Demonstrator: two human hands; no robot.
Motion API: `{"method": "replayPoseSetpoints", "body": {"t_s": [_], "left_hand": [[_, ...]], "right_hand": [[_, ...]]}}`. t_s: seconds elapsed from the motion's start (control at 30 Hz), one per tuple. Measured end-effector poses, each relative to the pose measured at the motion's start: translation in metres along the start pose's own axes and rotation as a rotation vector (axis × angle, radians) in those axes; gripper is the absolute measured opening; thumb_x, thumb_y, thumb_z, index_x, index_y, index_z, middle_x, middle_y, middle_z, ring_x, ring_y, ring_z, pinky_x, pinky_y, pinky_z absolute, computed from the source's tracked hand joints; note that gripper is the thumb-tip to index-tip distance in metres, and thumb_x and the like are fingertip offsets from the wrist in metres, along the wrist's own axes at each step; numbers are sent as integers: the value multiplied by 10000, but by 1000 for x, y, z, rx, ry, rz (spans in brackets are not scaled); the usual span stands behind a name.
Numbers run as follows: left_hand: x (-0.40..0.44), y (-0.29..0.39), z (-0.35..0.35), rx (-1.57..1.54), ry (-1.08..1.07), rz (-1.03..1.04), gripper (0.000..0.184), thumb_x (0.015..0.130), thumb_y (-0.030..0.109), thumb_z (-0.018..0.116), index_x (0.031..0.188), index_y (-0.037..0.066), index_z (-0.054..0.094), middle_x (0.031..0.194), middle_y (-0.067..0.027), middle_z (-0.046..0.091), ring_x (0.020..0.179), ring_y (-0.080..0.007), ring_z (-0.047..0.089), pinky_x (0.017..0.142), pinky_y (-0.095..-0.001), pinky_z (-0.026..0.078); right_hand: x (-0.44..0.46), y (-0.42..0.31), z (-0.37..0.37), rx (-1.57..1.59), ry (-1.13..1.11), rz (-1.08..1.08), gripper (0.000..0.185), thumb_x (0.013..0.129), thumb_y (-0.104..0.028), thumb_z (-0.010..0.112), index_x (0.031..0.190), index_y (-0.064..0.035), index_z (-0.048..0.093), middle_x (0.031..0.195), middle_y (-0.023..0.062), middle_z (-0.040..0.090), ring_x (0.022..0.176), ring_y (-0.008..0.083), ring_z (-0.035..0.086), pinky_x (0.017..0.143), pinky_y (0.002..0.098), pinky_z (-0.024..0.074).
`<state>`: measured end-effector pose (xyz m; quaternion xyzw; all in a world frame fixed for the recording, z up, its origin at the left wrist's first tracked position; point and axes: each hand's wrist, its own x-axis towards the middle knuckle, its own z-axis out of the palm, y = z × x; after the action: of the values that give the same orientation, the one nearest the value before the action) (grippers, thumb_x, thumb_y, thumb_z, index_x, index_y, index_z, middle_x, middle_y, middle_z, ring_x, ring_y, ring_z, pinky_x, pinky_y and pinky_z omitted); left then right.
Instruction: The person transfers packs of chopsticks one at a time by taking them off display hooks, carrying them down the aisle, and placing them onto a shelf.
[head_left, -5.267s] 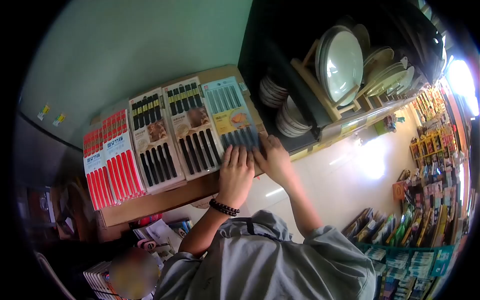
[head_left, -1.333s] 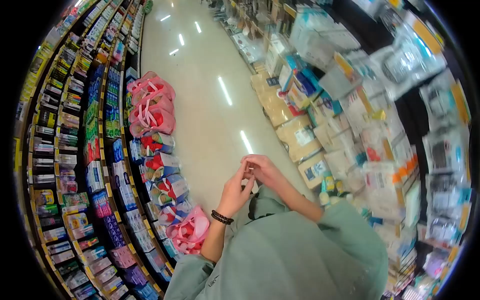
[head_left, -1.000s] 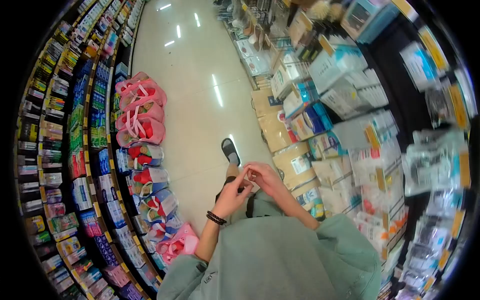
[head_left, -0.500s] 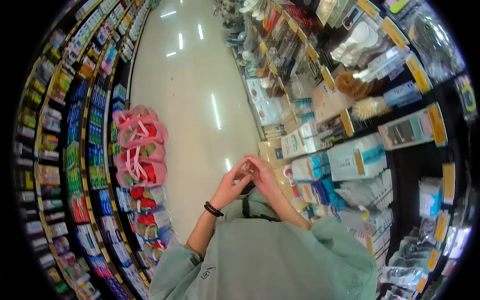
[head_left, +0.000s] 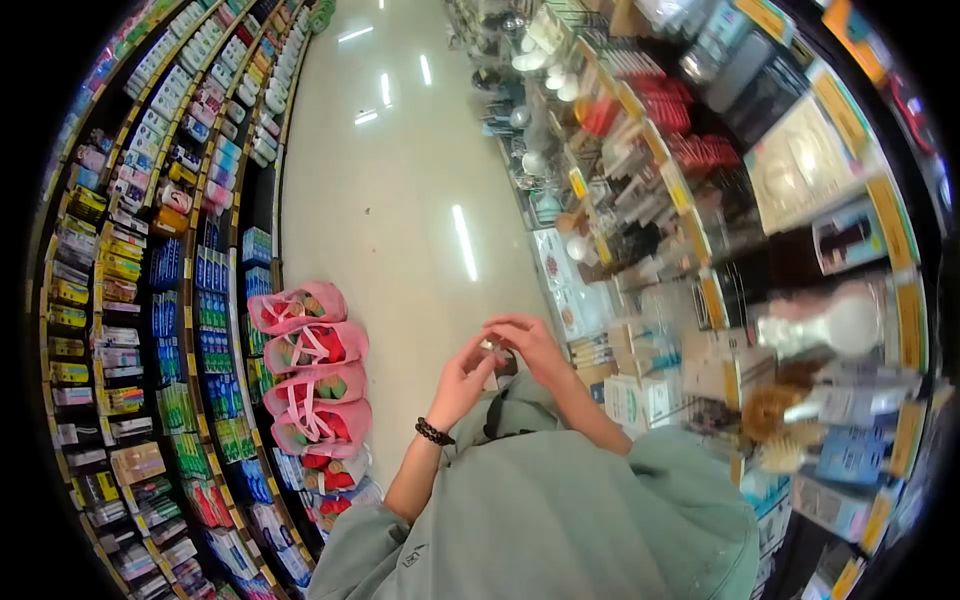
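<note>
My left hand [head_left: 466, 378] and my right hand [head_left: 530, 346] are raised in front of my body, over the aisle floor. Their bent fingers meet at the tips, the right fingers lying across the top of the left ones. Thumbs stay apart from the fingers, leaving a gap between the palms. A small pale spot shows by the fingertips, too small to make out. No held item is plain in either hand. A dark beaded bracelet [head_left: 434, 432] circles my left wrist.
Shelves of boxed goods [head_left: 212, 290] line the left side, with several pink bags [head_left: 318, 345] in front of them. At right, a rack [head_left: 700, 270] carries hanging brushes and packets close to my right arm. A shiny tiled floor [head_left: 400, 240] runs ahead between them.
The view has moved forward along the aisle, so pink bags and right-hand goods appear lower. My hands remain together, with the right fingers now more across the left fingertips.
</note>
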<state>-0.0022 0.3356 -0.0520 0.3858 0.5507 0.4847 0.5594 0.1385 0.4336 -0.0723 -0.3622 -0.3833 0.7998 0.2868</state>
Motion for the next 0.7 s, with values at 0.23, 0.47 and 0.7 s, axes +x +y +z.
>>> {"method": "replayPoseSetpoints", "body": {"t_s": [0.23, 0.47, 0.7], "left_hand": [[120, 42, -61, 113, 102, 93, 479, 957, 39, 544, 1428, 64, 461, 873, -34, 645, 835, -97, 632, 737, -247, 498], [265, 52, -143, 38, 31, 56, 474, 950, 14, 537, 1414, 13, 439, 964, -71, 677, 937, -129, 644, 859, -290, 513], [415, 114, -225, 121, -8, 134, 374, 946, 87, 577, 1310, 12, 532, 940, -99, 709, 907, -155, 683, 801, -294, 528]], "right_hand": [[148, -58, 21, 240, -151, 104, 192, 927, -82, 560, 1044, 13, 679, 903, 37, 647, 809, 110, 599, 731, 257, 493], [306, -82, 23, 147, -94, 95, 235, 973, -141, 517, 1042, 18, 675, 901, 48, 654, 808, 117, 607, 731, 263, 486], [442, -163, 51, 131, -24, 128, 267, 968, -137, 494, 1114, 14, 660, 956, 47, 650, 896, 123, 604, 779, 269, 479]]}}
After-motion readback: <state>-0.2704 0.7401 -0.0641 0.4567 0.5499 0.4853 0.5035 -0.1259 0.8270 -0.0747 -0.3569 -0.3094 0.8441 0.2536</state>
